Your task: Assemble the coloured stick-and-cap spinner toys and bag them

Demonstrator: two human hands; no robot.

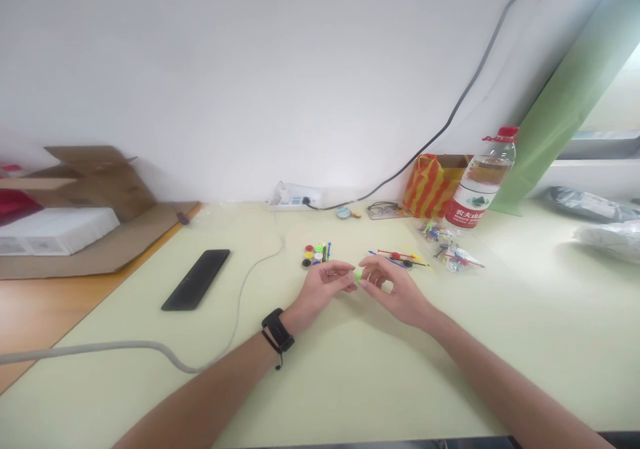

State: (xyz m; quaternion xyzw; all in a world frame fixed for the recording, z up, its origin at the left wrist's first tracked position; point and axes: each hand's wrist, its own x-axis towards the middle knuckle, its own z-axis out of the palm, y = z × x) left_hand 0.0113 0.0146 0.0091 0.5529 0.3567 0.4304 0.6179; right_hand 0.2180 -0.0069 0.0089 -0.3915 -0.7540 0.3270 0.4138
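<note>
Over the middle of the table, my left hand [327,283] and my right hand [393,287] meet fingertip to fingertip. Between them is a small bright green plastic piece [357,276], pinched from both sides; its full shape is hidden by the fingers. Just behind my left hand lie several small round pieces, among them a red disc [309,249] and a black disc [307,263], with thin arrow-tipped sticks beside them. Beyond my right hand rest assembled arrow-like pieces, one with a red stick [395,255] and one with a black centre [407,263].
Clear bags of coloured parts [457,257] lie right, before a water bottle [477,185] and striped bag [430,185]. A black phone-like slab [196,280] and grey cable [165,353] lie left, near an open cardboard box [107,179]. A power strip [295,197] stands by the wall.
</note>
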